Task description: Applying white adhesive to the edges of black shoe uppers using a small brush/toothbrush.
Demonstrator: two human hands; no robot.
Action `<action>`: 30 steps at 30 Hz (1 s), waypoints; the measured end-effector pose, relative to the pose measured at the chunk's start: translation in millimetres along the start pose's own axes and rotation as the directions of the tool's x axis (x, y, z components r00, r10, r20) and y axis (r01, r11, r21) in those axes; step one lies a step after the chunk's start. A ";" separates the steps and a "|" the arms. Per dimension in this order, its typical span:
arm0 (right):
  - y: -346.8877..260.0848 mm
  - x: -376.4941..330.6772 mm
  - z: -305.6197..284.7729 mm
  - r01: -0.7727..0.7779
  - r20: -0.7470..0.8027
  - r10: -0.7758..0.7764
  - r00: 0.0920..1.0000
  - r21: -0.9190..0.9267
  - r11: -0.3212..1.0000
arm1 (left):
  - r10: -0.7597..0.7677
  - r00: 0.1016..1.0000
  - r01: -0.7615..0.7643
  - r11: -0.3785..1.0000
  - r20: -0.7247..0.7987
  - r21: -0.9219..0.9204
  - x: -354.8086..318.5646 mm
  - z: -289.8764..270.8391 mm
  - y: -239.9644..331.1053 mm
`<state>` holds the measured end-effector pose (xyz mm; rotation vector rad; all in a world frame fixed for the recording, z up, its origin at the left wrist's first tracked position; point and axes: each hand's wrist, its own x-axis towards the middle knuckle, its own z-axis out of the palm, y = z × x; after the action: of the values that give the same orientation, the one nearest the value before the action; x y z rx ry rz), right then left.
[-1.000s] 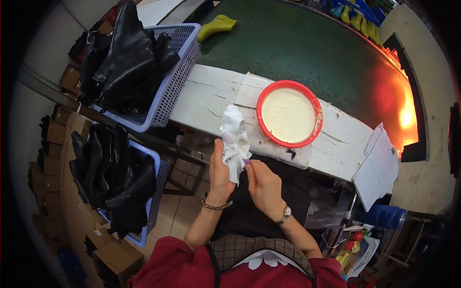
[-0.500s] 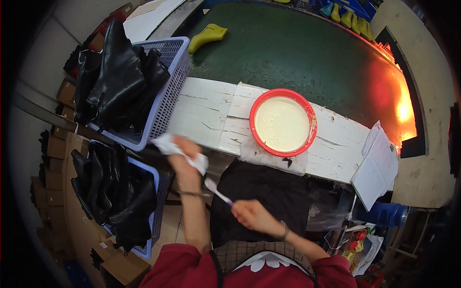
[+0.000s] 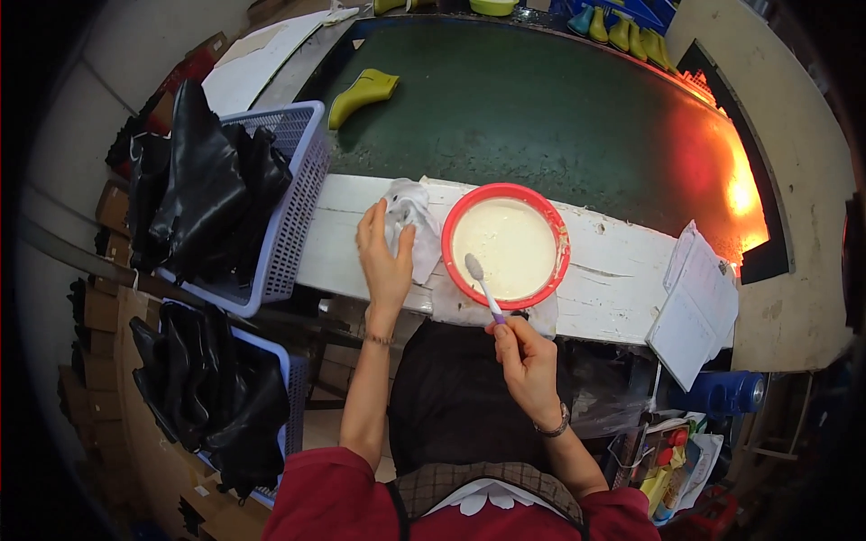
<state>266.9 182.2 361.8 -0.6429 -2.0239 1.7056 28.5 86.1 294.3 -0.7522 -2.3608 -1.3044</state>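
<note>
My right hand (image 3: 528, 365) grips a white and purple toothbrush (image 3: 488, 295) by its handle. The brush head is over the near left part of a red bowl (image 3: 563, 236) of cream-coloured liquid (image 3: 510, 239); whether it touches the liquid I cannot tell. A crumpled white cloth (image 3: 417, 212) lies on the white bench (image 3: 341, 212), left of the bowl. Beside the cloth's left edge is my left hand (image 3: 388, 266), fingers spread, holding nothing.
Black boots (image 3: 203, 189) fill a lavender basket (image 3: 293, 212) at the left, with another basket of black boots (image 3: 212, 388) below it. A yellow shoe last (image 3: 363, 96) lies on the dark green belt (image 3: 505, 99), which leads toward a glowing heater opening (image 3: 749, 207). Papers (image 3: 690, 311) sit at the bench's right end.
My left hand has laid the white cloth on the bench and let it go. My right hand has moved up and right, carrying the toothbrush to the bowl. The view has shifted slightly.
</note>
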 end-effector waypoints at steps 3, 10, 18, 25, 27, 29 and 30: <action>3.7 -2.1 -2.6 0.067 -0.022 -0.068 0.997 -0.030 0.997 | -0.254 0.954 0.299 0.829 0.157 -0.473 -8.4 -32.5 54.9; -0.7 -0.2 -12.3 -0.518 0.458 0.255 0.851 0.654 0.552 | -0.132 0.948 0.287 0.745 0.289 -0.602 -24.4 -62.4 126.9; -6.1 -7.7 -6.5 -0.273 0.190 0.221 0.957 0.315 0.909 | -0.119 0.963 0.232 0.820 0.241 -0.524 -24.7 -62.4 136.9; -9.1 -6.1 -5.1 0.127 -0.003 -0.130 0.992 -0.176 0.976 | -0.227 0.936 0.337 0.795 0.268 -0.504 -21.7 -56.1 133.3; -10.9 -6.1 -6.0 0.168 -0.007 -0.174 0.985 -0.229 0.959 | -0.244 0.931 0.353 0.789 0.272 -0.502 -20.6 -54.9 132.0; -13.4 -6.0 -6.2 0.182 0.005 -0.187 0.982 -0.240 0.954 | -0.260 0.926 0.369 0.783 0.275 -0.500 -22.0 -52.2 129.9; -14.7 -6.2 -5.6 0.182 0.005 -0.186 0.982 -0.240 0.954 | -0.229 0.942 0.325 0.800 0.245 -0.504 -24.3 -49.8 128.0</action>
<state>274.0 180.9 377.1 -0.5222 -2.2213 1.3585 126.2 92.8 393.6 -0.6996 -2.3078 -2.1734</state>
